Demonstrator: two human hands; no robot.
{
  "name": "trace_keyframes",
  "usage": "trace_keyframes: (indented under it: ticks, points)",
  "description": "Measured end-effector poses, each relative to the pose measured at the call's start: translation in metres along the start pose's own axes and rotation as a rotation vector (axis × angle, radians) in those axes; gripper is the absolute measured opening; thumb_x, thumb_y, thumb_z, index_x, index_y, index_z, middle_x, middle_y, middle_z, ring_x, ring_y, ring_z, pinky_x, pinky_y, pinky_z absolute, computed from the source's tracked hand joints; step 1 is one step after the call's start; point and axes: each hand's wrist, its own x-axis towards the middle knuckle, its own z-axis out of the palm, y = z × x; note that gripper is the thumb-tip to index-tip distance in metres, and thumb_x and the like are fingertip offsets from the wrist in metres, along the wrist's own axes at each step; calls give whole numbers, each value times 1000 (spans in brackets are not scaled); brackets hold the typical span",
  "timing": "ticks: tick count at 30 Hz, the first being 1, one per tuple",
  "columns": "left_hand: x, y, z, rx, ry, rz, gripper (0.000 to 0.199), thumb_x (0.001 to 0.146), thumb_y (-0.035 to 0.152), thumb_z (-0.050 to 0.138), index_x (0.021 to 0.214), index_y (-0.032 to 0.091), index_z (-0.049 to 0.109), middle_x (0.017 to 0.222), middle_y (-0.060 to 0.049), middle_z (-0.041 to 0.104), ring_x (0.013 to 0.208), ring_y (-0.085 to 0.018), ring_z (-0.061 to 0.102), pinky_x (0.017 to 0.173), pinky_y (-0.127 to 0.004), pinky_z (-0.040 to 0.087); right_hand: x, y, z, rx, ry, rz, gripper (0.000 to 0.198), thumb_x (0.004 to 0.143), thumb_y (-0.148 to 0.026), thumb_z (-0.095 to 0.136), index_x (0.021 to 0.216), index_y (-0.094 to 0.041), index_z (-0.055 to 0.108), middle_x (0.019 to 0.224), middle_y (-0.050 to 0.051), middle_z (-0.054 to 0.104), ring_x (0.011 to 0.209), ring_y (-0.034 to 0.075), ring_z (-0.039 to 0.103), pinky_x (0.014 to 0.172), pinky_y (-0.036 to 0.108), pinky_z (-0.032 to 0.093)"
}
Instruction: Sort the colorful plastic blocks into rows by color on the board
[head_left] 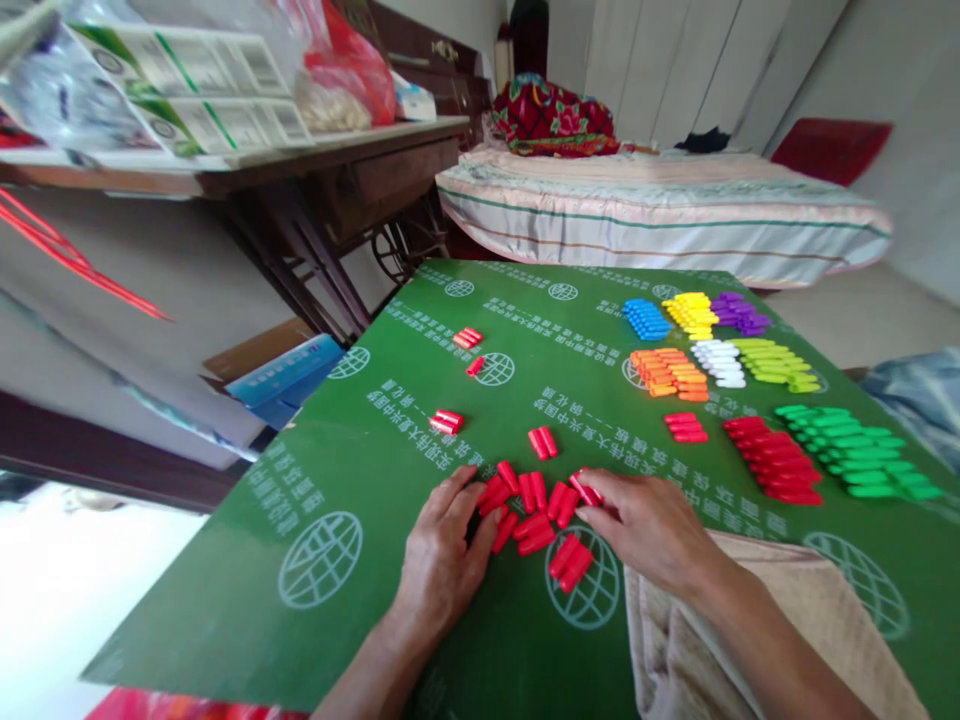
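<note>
Small red plastic tubes (534, 532) lie in a loose group on the green board, several of them side by side in pairs. My left hand (444, 545) is at the group's left edge, its thumb and forefinger closed around red tubes (493, 495). On the right side, my right hand (649, 525) pinches a red tube (584, 489) between thumb and fingers, just above the board. A red pair (543, 442) lies a little beyond the group. Farther left are another small red cluster (447, 421), a single red tube (475, 366) and a far red cluster (468, 337).
Sorted rows stand at the right: dark red (772, 460), green (862, 450), orange (669, 374), white (718, 362), lime (776, 363), blue (646, 320), yellow (691, 315) and purple (739, 313). A beige cloth (810, 600) lies under my right forearm. A bed (660, 200) stands behind.
</note>
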Motion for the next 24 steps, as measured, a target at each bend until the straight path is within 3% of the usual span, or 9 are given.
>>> trace_keyframes:
  ticks: [10,19,24]
  points:
    - [-3,-1,3,9,15,-11,27,83,37,59,104,20,64,123,-11,63,110,-22,62,93,-39,54,4,-24,10,-161,-133,35,21,87,-32,52,103,-25,61,79,2,73,73,22,69,62,29,44]
    - [-2,2,1,-29,1,-29,25,84,34,58,104,20,64,124,-10,62,112,-22,61,94,-39,53,5,-24,13,-188,-120,80,20,87,-37,51,99,-25,61,78,2,72,74,24,70,60,30,44]
    - [-2,1,1,-33,7,-37,24,84,35,57,102,19,64,122,-10,63,111,-21,61,95,-37,53,11,-28,2,-163,-113,75,20,88,-39,49,97,-27,63,78,2,73,75,23,69,62,29,44]
